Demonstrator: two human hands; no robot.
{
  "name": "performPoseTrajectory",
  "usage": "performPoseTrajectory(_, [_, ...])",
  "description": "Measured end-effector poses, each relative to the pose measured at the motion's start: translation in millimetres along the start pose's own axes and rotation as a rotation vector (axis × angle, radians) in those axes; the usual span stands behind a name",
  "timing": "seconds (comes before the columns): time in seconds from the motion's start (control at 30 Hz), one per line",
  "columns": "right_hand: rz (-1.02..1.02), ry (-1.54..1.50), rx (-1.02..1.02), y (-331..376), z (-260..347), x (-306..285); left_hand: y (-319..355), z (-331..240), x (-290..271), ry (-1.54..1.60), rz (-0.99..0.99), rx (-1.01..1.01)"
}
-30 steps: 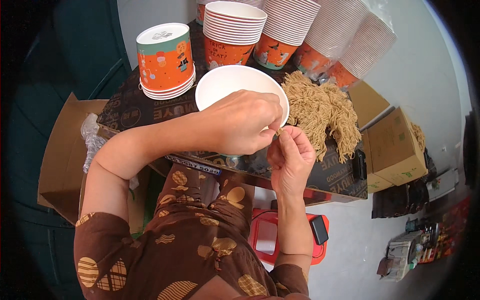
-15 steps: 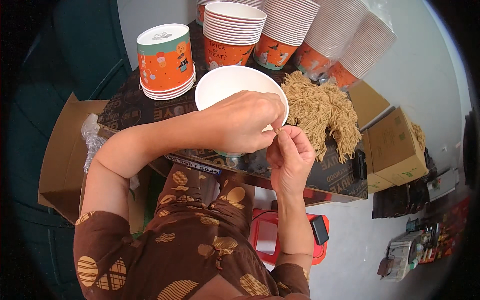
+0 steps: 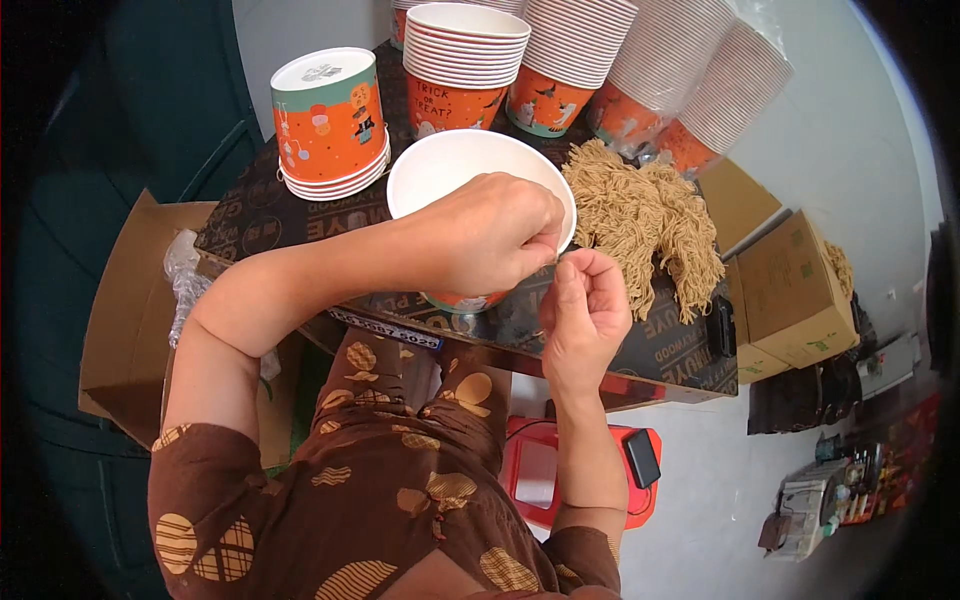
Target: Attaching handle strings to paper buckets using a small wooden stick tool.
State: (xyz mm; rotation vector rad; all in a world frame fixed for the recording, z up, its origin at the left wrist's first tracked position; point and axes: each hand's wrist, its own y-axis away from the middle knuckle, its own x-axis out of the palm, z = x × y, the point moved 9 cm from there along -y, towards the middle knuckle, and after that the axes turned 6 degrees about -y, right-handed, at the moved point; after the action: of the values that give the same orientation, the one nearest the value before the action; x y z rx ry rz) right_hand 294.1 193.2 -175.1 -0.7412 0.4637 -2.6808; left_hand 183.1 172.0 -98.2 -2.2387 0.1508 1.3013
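A white-lined paper bucket [image 3: 440, 170] with an orange printed outside stands tilted toward me at the table's front edge. Across its near right rim reaches my left hand [image 3: 505, 230], fingers curled in a pinch. Against that rim my right hand [image 3: 588, 305] pinches with thumb and forefinger, its other fingers curled. The fingertips of both meet at a small bit of tan cord, mostly hidden between them. To the right lies a heap of tan cords [image 3: 640, 220], close to my right hand but untouched.
An upturned orange bucket stack [image 3: 330, 120] stands left on the dark table [image 3: 680, 345]. Nested buckets [image 3: 465, 60] and plastic-wrapped stacks [image 3: 660, 65] line the back. Cardboard boxes stand left [image 3: 130, 300] and right [image 3: 795, 290]. A red stool [image 3: 525, 500] with a black phone-like device [image 3: 641, 458] is below.
My left hand has shifted slightly right, its fingers closer to my right fingertips at the rim. The bucket has turned or tipped a little, showing more orange below my left wrist.
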Motion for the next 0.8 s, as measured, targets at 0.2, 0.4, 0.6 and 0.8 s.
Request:
performPoseTrajectory(0.2, [0.045,0.353,-0.221,9,16,-9,0,5,3,0.089,0.088,-0.058])
performPoseTrajectory(0.4, [0.099,0.512,-0.272,16,26,-6,-1,7,3,0.109,0.104,-0.078])
performPoseTrajectory(0.6, [0.090,0.640,-0.373,18,32,-8,0,14,9,0.121,0.146,-0.136])
performPoseTrajectory(0.8, [0.115,0.616,-0.332,19,31,-9,-2,16,9,0.115,0.187,-0.140])
